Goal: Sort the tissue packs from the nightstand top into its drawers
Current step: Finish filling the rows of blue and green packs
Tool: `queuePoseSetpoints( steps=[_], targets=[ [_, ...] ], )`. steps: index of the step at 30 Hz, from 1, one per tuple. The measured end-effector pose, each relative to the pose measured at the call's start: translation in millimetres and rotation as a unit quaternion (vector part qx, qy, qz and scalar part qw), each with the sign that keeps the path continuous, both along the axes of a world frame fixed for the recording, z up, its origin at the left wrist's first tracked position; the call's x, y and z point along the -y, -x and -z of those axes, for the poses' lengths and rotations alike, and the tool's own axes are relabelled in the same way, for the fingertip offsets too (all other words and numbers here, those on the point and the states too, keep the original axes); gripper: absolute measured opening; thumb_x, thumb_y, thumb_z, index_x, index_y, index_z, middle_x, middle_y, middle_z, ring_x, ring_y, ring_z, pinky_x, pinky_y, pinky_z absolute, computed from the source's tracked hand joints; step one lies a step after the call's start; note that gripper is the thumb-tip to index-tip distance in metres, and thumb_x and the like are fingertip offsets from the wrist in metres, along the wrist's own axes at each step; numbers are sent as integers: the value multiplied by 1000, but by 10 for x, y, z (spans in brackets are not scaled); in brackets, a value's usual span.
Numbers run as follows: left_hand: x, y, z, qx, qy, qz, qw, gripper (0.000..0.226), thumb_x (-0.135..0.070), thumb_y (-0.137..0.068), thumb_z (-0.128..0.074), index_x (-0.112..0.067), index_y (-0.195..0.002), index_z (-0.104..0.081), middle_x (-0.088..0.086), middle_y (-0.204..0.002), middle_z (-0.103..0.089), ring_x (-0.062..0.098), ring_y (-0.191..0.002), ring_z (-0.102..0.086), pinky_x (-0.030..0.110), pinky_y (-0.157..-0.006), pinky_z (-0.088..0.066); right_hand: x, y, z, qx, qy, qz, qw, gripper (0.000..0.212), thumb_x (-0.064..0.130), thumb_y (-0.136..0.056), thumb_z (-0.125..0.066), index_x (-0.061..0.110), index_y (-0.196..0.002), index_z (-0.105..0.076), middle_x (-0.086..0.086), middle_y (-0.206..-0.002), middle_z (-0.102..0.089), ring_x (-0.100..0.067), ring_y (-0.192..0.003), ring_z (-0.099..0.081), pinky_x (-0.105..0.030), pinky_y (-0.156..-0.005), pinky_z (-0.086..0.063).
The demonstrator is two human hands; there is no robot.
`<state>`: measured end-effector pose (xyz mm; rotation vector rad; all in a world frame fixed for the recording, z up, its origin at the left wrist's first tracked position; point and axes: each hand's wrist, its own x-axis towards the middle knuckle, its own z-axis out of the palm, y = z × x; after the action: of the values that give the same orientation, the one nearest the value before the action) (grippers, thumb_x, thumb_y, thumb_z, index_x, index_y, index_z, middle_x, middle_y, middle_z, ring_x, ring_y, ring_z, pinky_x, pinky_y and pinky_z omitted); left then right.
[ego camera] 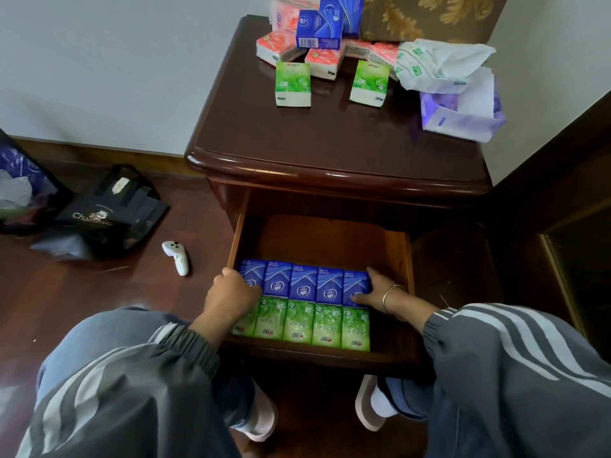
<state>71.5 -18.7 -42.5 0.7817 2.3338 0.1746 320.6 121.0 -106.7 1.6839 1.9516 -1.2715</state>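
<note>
Head-worn camera (wide-angle) looks forward and down, close above the open drawer

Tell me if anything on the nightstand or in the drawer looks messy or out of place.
In the drawer, the blue row and green row sit neat. On the nightstand top, torn wrappers lie crumpled at the right, and blue packs perch tilted on the pink packs.
</note>
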Motion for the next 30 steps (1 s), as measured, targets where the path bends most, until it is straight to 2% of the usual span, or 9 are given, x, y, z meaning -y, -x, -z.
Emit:
queuePoseSetpoints(
  steps=[7, 10, 12, 14, 17, 19, 21, 25, 30],
  targets=[
    [8, 7, -1, -6, 3, 11, 1000, 53, -29, -88, -57, 5, -124, -40, 23, -128, -50, 36, -114, -52, 33, -78, -39, 70, 72, -222, 43, 24, -4, 999, 97, 35, -83, -66, 16, -150, 2, -11, -154, -22, -31, -138, -30, -37, -107, -32],
    [43, 32, -37, 0, -2, 23, 1000, 50, -29, -88, -57, 4, -122, -42, 22, -126, -52, 35, -111, -54, 31, -75, -38, 94, 173, -577, 110, -61, -110, 986, 76, 38, -87, -59, 15, -148, -18, -12, -149, -34, -29, -132, -39, -33, -103, -37],
    [57, 54, -105, -3, -13, 22, 1000, 46, -29, -86, -59, 0, -118, -45, 19, -122, -55, 34, -109, -55, 32, -77, -42, 113, 247, -899, 58, -112, -141, 982, 58, 34, -89, -58, 15, -139, -39, -9, -137, -51, -24, -123, -50, -28, -99, -40],
    [52, 85, -222, -18, -41, 12, 999, 38, -27, -83, -59, -4, -110, -47, 16, -117, -57, 34, -105, -56, 37, -80, -45, 138, 291, -1249, -57, -182, -125, 974, 35, 27, -87, -60, 17, -121, -59, -3, -113, -68, -17, -104, -63, -22, -88, -44],
    [24, 106, -481, -64, -109, 11, 992, 30, -26, -84, -57, -6, -106, -51, 16, -110, -62, 34, -101, -57, 37, -79, -43, 53, 219, -1765, -203, -387, -55, 898, 18, 17, -85, -58, 22, -99, -69, 4, -89, -72, -12, -82, -66, -25, -74, -50],
    [-1, 91, -734, -111, -179, 3, 978, 27, -26, -84, -56, -11, -106, -59, 12, -104, -67, 33, -100, -61, 33, -76, -43, -157, 111, -1989, -215, -524, -43, 823, 18, 15, -85, -58, 15, -101, -67, -1, -96, -70, -19, -89, -65, -32, -80, -50],
    [-64, 49, -1033, -153, -261, -7, 953, 24, -29, -85, -55, -19, -105, -64, 5, -97, -70, 30, -94, -64, 30, -70, -41, -453, 13, -2116, -176, -579, -28, 796, 23, 18, -88, -58, 8, -108, -64, -9, -105, -67, -28, -99, -61, -36, -86, -47],
    [-475, -17, -1561, -159, -397, 27, 904, 24, -35, -90, -52, -21, -108, -62, -8, -87, -65, 18, -86, -63, 34, -74, -49, -953, 6, -2100, -40, -553, -101, 826, 39, 31, -93, -50, 4, -121, -53, -15, -131, -51, -32, -119, -49, -41, -97, -40],
    [-1253, 74, -1802, -138, -387, 62, 910, 42, -37, -91, -52, -10, -123, -52, 5, -113, -60, 24, -105, -57, 36, -87, -46, -1047, 46, -1861, 3, -562, -149, 814, 42, 33, -96, -41, 12, -131, -51, -7, -149, -35, -24, -135, -38, -40, -103, -37]
  ],
)
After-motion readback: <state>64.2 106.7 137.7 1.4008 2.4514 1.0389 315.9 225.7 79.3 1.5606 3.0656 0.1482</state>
